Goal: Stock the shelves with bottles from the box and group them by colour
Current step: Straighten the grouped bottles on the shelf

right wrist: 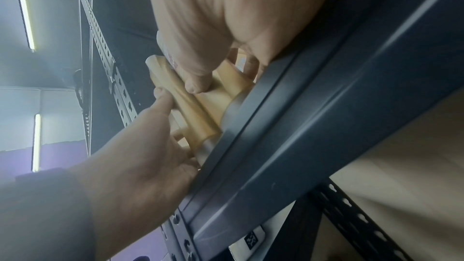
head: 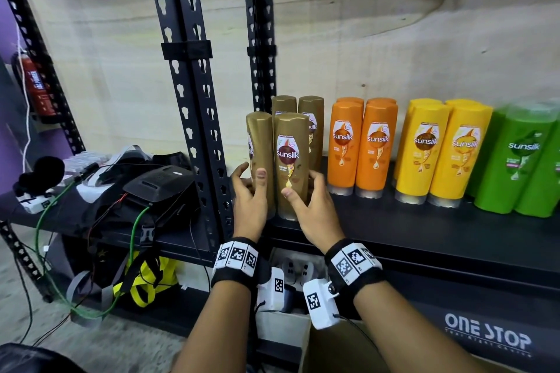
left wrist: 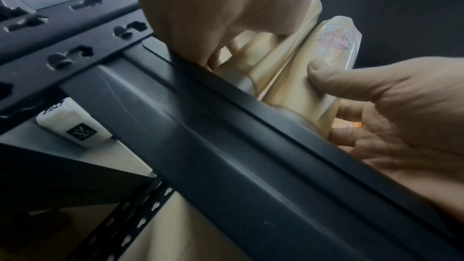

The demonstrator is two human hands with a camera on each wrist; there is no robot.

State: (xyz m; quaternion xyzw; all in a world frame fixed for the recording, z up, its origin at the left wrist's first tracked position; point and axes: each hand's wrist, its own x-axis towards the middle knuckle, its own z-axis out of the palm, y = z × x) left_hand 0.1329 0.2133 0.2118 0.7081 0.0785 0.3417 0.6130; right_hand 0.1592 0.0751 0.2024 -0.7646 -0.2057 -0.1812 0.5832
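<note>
Standing at centre frame on the black shelf (head: 394,230), two brown bottles: the left hand (head: 249,200) grips one (head: 260,157), the right hand (head: 315,206) grips the other (head: 291,160).

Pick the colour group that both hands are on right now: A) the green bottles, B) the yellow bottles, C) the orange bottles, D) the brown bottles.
D: the left hand and the right hand each hold one of the two front brown bottles at the left end of the shelf, while the orange bottles, yellow bottles and green bottles stand untouched further right.
</note>
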